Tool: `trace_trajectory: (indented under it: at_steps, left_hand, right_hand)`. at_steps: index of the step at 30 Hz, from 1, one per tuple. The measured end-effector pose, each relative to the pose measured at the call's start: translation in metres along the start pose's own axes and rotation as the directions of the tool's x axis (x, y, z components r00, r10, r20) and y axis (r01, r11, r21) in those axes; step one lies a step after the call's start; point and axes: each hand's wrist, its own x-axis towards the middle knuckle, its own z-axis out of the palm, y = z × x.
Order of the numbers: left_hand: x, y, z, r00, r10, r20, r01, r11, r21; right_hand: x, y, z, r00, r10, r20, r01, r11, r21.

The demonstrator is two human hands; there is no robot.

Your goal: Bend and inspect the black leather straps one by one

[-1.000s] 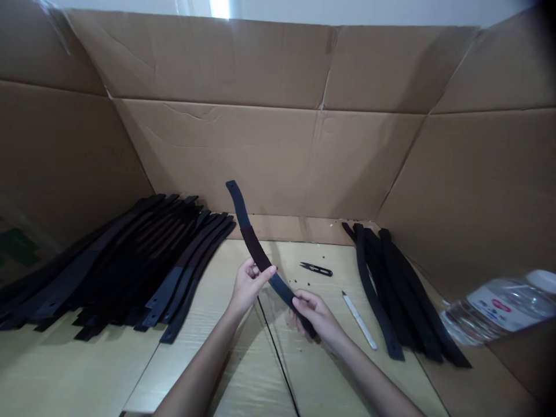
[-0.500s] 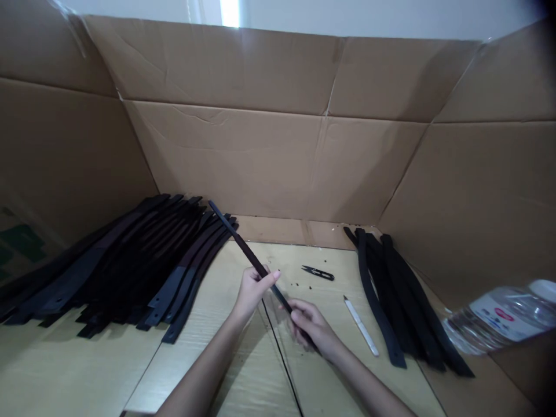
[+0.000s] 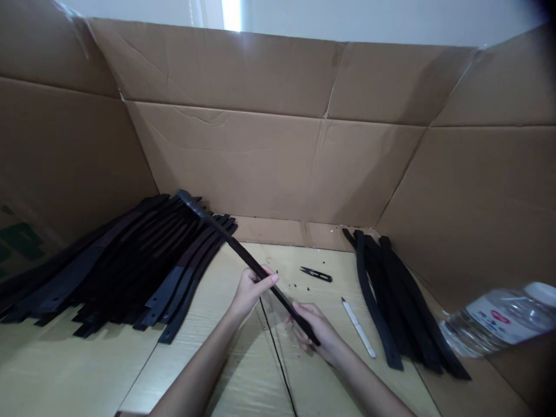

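A long black strap (image 3: 238, 248) slants above the table, seen nearly edge-on, its far end over the pile of straps on the left. My left hand (image 3: 251, 291) grips it around the middle, thumb on top. Lower down, my right hand (image 3: 310, 327) is closed around the strap near its close end. A thin black cord (image 3: 278, 353) runs from below my left hand toward the near edge of the view. Black thread snips (image 3: 316, 274) and a white pen (image 3: 358, 328) lie to the right of my hands.
Many similar black straps (image 3: 130, 255) are piled at the left. A smaller group of black straps (image 3: 408, 307) lies at the right. Beside it a clear plastic bottle (image 3: 499, 318) rests on its side. Cardboard walls (image 3: 230, 156) enclose the table (image 3: 191, 370); dark crumbs dot its surface.
The strap has rolled and its far end has swung to the left, so more of its flat face shows. Both hands keep hold of it in nearly the same place.
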Motion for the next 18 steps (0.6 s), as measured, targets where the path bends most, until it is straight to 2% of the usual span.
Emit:
trace_trajectory:
  at_steps: [3, 7, 9, 13, 15, 18]
  left_hand:
    - [0.0005, -0.0007, -0.0023, 1.000, 0.031, 0.000, -0.031, 1.000, 0.005]
    - [-0.0007, 0.0013, -0.0025, 0.991, 0.007, -0.131, -0.005, 1.000, 0.022]
    - [-0.0016, 0.0033, -0.0016, 0.989, -0.010, -0.150, 0.017, 0.999, 0.047]
    - [-0.0021, 0.0058, 0.0001, 0.998, -0.029, -0.061, 0.032, 0.998, 0.046]
    - [-0.0019, 0.0051, 0.0007, 0.999, -0.039, 0.008, 0.039, 0.999, 0.007]
    - [-0.0013, 0.0015, 0.0008, 0.995, -0.021, 0.099, 0.024, 0.999, -0.029]
  right_hand:
    - [-0.0028, -0.0031, 0.0012, 0.992, -0.005, 0.129, -0.006, 0.997, 0.079]
    - [-0.0034, -0.0070, 0.0017, 0.984, -0.118, 0.131, 0.121, 0.992, -0.018]
    - [-0.0026, -0.0068, 0.0012, 0.982, -0.161, 0.095, 0.171, 0.979, -0.107]
    - [-0.0017, -0.0030, -0.0006, 0.993, -0.114, -0.011, 0.111, 0.984, -0.141]
    - [-0.0019, -0.0012, -0.0009, 0.996, -0.084, 0.012, 0.085, 0.992, -0.096]
    - [-0.0028, -0.0004, -0.0001, 0.992, -0.064, 0.109, 0.066, 0.998, -0.015]
